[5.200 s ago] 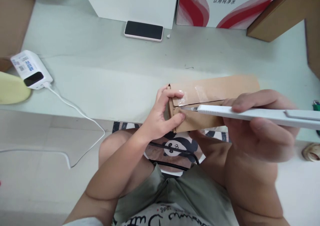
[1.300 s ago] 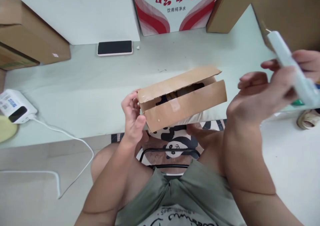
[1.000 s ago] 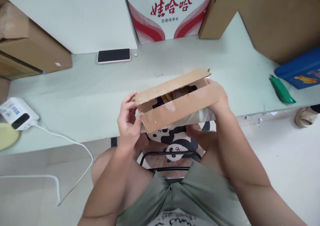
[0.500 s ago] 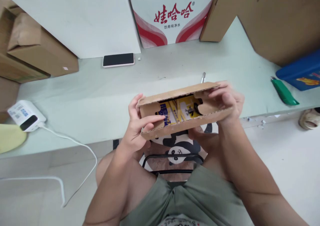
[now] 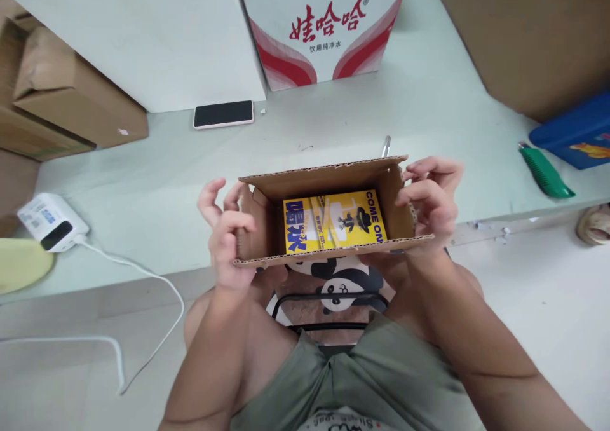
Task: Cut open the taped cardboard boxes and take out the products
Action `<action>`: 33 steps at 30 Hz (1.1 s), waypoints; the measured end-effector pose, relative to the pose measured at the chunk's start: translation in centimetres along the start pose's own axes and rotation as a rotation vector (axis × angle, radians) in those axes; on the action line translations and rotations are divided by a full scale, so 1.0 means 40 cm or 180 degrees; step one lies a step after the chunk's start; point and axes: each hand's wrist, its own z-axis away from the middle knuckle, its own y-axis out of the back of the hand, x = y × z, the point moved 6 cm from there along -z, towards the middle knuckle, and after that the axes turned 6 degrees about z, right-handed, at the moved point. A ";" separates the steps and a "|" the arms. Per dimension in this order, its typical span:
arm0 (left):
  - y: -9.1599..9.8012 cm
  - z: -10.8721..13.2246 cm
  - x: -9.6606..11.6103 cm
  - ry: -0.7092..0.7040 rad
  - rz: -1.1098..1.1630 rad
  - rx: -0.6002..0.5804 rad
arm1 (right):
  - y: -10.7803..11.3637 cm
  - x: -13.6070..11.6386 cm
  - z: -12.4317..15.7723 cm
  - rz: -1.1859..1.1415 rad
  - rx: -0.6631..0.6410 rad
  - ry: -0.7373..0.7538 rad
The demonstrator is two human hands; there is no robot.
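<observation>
L hand (image 5: pixel 229 237) pinches open carton (image 5: pixel 305 182) at L end, R hand (image 5: pixel 431 199) at R end; yellow pkg (image 5: pixel 333 222) inside, btwn hands, long axis approx. L–R, nearer R hand.

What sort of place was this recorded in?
Likely a home or small office, though I can't tell which: a phone and a white device plugged into a cable lie on a pale table, with boxes behind.

Two bare hands (image 5: pixel 226 237) (image 5: pixel 434 202), one open brown cardboard box (image 5: pixel 317 180), one yellow printed packet (image 5: pixel 336 222). One pale green table (image 5: pixel 157 177) carries one black-screened phone (image 5: pixel 223 114), one green-handled tool (image 5: pixel 547 173), one blue plastic case (image 5: pixel 574 137), one red-and-white carton (image 5: pixel 328 62).
</observation>
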 end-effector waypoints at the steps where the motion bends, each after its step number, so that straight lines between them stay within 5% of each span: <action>1: 0.004 -0.006 0.006 -0.0051 0.0001 0.0085 | 0.003 -0.001 0.003 0.0015 0.0062 -0.0018; 7: 0.020 -0.047 0.043 -0.0415 -0.0105 0.0224 | -0.015 0.009 0.019 -0.0376 -0.0138 -0.0140; 11: 0.022 -0.105 0.175 -0.1021 -0.0470 0.0534 | -0.027 0.010 0.011 -0.0503 -0.0238 -0.0129; 13: -0.039 -0.156 0.255 -0.1063 -0.0930 -0.0102 | -0.031 0.007 0.006 -0.0588 -0.0354 -0.0135; 15: -0.154 -0.197 0.288 -0.0657 -0.1460 -0.1636 | -0.029 0.002 0.005 -0.0723 -0.0371 -0.0076; 17: -0.267 -0.202 0.280 -0.0187 -0.1802 -0.3213 | -0.025 0.002 0.007 -0.0837 -0.0414 -0.0017; 19: -0.345 -0.199 0.237 0.0365 -0.2142 -0.4181 | -0.027 0.008 0.013 -0.0921 -0.0582 0.0050; 25: -0.461 -0.168 0.091 0.0818 -0.2794 -0.5099 | -0.056 0.067 0.034 -0.0984 -0.1261 0.0184; 33: -0.449 -0.151 0.048 0.0698 -0.3281 -0.5203 | -0.071 0.087 0.048 -0.0842 -0.1918 0.0479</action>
